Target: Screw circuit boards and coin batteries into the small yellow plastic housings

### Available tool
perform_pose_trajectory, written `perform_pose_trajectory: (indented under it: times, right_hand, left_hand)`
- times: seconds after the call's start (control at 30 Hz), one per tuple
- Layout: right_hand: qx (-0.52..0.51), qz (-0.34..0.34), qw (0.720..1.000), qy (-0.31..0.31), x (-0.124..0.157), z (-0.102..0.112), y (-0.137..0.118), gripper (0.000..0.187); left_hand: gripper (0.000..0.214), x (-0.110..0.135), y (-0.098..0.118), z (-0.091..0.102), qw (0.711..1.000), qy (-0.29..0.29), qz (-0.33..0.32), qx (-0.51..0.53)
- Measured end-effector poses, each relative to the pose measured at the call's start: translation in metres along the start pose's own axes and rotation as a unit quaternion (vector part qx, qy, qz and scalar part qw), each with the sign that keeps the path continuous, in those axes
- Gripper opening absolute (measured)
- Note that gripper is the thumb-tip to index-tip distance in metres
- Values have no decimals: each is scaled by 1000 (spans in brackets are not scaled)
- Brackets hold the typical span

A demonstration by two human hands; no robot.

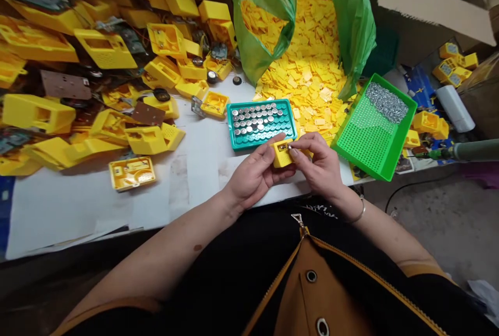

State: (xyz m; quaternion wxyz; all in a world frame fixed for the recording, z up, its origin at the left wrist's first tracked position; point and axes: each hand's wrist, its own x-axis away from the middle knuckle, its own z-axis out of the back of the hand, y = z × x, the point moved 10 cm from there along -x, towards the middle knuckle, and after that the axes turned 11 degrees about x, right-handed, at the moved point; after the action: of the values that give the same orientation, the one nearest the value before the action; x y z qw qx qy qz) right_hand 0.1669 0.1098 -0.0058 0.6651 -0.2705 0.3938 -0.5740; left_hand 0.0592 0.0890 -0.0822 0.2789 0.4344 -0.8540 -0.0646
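Note:
My left hand is closed around a small yellow plastic case, holding it just in front of the tray. In the top of the case is an opening with metal showing in it. The thumb and forefinger of my right hand are pinched together at that opening. Whatever lies between these fingertips is too small to make out. Right behind the case sits a teal tray with rows of round silver button cells; its nearer right pockets hold none.
Many yellow housings with wires and speakers are heaped at left. One open housing lies nearer me. A green bag spills small yellow plates behind the tray. At right are a green basket of screws and a screwdriver.

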Motion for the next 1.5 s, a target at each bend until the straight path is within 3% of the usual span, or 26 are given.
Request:
perform_pose_trajectory:
  times: [0.13,0.23,0.3,0.37,0.5,0.57,0.67,0.77,0.83,0.93,1.03,1.1,1.17,1.27,1.4,1.5]
  right_hand:
    - [-115,-66,988,-81,-1,-7,7,6]
    - [-156,-166,963,-143,7,-21,22,20]
    - [-179,-202,954,-133,11,-22,29,31]
    - [-170,-177,964,-101,6,-13,27,34]
    - [48,4,998,-39,-27,14,-9,11]
    - [201,72,976,-39,-49,10,-23,9]
    - [368,95,920,-101,-79,-18,-20,17]
    - [444,108,877,-148,-94,-44,-12,27]
    - [452,111,873,-144,-95,-46,-12,30]
    - [361,90,924,-89,-86,-23,-18,20]
    - [114,-22,988,-100,-59,-3,-5,11]
    - [-53,-112,982,-145,-33,-7,8,19]
    - [-143,-167,961,-169,-11,-14,15,25]
    - [-173,-202,950,-161,4,-21,23,28]
    - [-155,-197,961,-116,5,-18,31,30]
    - [-172,-199,957,-124,10,-22,35,41]
  left_hand:
    - [34,0,-2,-2,999,-14,-17,-30]
    - [35,-1,0,-1,996,-16,-40,-83]
    - [37,0,0,0,994,-15,-39,-100]
    - [42,0,-3,-1,995,-20,-16,-91]
    - [43,1,-3,-1,998,-15,17,-64]
    - [41,1,-1,-1,998,-6,14,-60]
    - [38,1,2,-1,999,1,7,-54]
    - [36,1,2,-3,999,-1,3,-47]
    - [35,1,2,-3,999,-4,2,-45]
    - [36,0,4,-1,999,-2,-11,-48]
    - [36,1,7,-2,998,-9,-29,-53]
    - [36,0,7,-3,998,-16,-33,-58]
    - [36,0,5,-4,997,-21,-31,-68]
    - [38,-2,2,-4,995,-17,-37,-91]
    - [42,-1,4,-3,992,-20,-58,-111]
    - [43,2,-6,-4,992,-53,18,-113]
